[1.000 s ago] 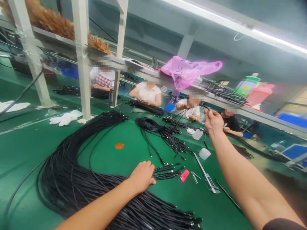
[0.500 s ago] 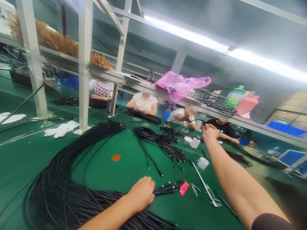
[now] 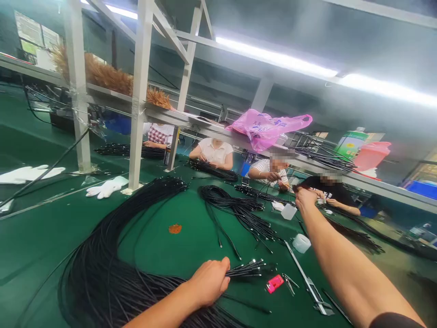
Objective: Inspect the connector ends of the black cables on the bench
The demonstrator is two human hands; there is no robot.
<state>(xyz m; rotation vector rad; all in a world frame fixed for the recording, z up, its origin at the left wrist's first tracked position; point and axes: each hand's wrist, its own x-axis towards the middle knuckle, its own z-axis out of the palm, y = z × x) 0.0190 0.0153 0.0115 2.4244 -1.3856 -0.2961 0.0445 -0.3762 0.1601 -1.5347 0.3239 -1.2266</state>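
My left hand (image 3: 210,281) is closed around a bunch of black cables (image 3: 247,269), and their metal-tipped ends fan out past the thumb. Behind it, the long black cable bundle (image 3: 99,255) curves across the green table. At the end of my outstretched arm, my right hand (image 3: 306,198) is closed, fingers pressed together. Whatever lies in those fingers is too small and dark to make out. Just beside the right hand hangs a small white tag-like piece (image 3: 289,212). A pink-red item (image 3: 274,284) and a caliper (image 3: 309,280) lie between my arms.
Looped black cables (image 3: 235,209) lie mid-table near a brown patch (image 3: 175,228). A white roll (image 3: 302,243) sits by the caliper. White gloves (image 3: 107,187) rest by a post (image 3: 138,100). A pink bag (image 3: 264,130) lies on the shelf. Several co-workers sit opposite, handling cables.
The view has shifted, moving the scene rightward in the picture. The cable ends in my left hand are spread wider and point slightly upward. My right hand stays outstretched and closed.
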